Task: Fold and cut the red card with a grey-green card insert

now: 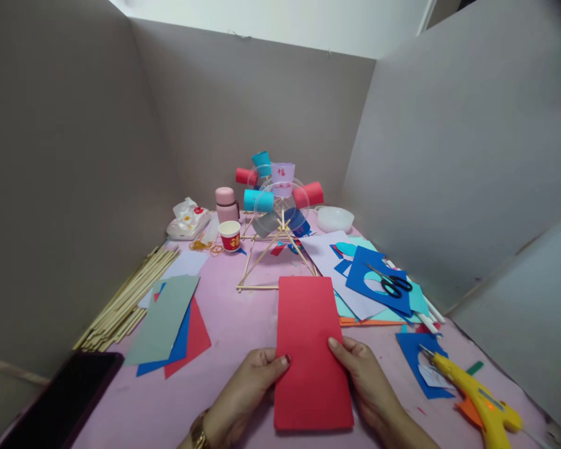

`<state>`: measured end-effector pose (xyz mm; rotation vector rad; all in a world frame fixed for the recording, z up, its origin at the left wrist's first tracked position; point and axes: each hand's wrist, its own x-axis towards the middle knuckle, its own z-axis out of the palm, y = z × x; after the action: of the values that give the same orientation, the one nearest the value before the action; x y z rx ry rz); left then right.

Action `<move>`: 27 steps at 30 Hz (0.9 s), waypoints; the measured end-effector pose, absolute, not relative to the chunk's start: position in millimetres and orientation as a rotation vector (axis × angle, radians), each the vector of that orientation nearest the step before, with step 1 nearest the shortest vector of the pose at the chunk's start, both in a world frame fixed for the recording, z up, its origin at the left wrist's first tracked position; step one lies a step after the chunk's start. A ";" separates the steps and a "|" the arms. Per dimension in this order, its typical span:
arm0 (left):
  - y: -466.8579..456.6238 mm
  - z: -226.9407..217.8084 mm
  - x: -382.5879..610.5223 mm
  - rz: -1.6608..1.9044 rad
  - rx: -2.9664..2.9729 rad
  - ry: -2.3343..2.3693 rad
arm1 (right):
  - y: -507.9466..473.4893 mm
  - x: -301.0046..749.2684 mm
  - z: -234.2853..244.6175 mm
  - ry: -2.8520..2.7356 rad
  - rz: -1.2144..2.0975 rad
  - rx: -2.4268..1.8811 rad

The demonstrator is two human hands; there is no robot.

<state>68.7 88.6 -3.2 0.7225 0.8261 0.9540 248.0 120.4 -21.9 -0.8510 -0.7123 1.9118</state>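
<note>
A red sheet of card (308,374), long and rectangular, is held up in front of me by its two long edges. My left hand (257,380) grips the left edge, thumb on the front face and fingers behind. On the opposite edge, my right hand (362,377) pinches the card the same way. Behind the card stands a wheel model (282,209) on a frame of thin wooden sticks, with coloured paper cups around clear discs. The card hides part of the frame's base.
Left are bundled sticks (126,305), grey, blue and red sheets (166,324) and a dark phone (70,399). Right are a yellow glue gun (479,399), scissors (393,284) and cut papers. Behind stand a paper cup (230,237), pink bottle (226,206) and white bowl (335,219). Grey panels enclose three sides.
</note>
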 end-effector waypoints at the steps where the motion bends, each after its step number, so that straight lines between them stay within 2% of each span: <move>1: 88.2 -2.6 68.5 0.950 0.733 0.843 | 120.3 248.5 -21.5 -0.712 1.915 -0.852; 8: 85.2 9.7 61.9 0.898 0.717 0.783 | 123.1 250.9 -19.4 -0.696 1.917 -0.858; 27: 78.0 5.3 66.1 0.825 0.687 0.643 | 118.5 249.2 -15.3 -0.701 2.177 -0.672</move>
<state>66.1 78.0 5.3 0.6869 0.6430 0.8246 249.2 118.5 -15.3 -0.6719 -0.7010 2.1772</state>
